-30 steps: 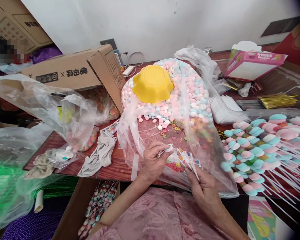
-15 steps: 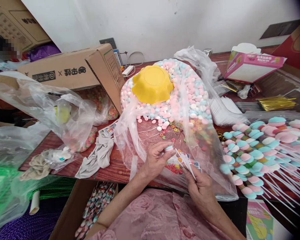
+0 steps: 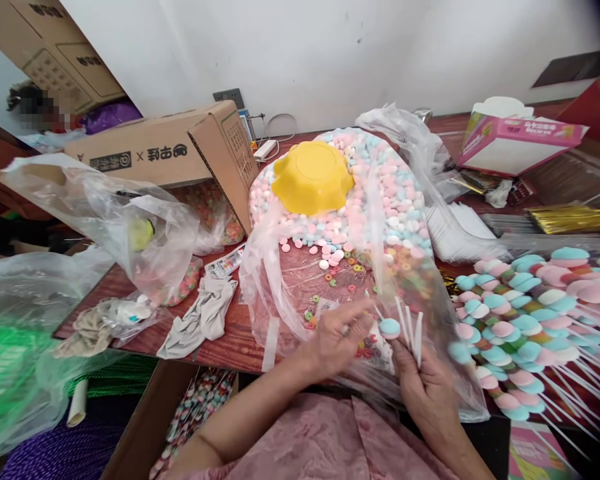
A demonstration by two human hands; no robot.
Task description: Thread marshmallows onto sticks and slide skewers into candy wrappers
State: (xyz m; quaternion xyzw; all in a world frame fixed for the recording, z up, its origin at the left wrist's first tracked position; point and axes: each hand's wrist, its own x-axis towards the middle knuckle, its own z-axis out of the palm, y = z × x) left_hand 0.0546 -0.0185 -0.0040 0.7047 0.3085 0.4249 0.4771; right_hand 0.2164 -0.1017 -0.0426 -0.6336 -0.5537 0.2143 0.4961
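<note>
My right hand grips a bundle of thin white sticks that point up and away from me. One stick carries a blue marshmallow piece near its tip. My left hand hovers just left of that piece, fingers loosely curled over small coloured ring candies on a clear plastic sheet. Behind lies a big heap of pink, blue and white marshmallows with an upturned yellow bowl on it.
Finished candy skewers are stacked at right. A cardboard box, crumpled plastic bags and a grey cloth lie at left. A pink carton and gold twist ties sit at the back right. An open box of skewers is below the table edge.
The marshmallow piece that my left fingers pinched now sits on a stick in my right hand. My left hand has let go and shifted right; the sticks have tilted more upright.
</note>
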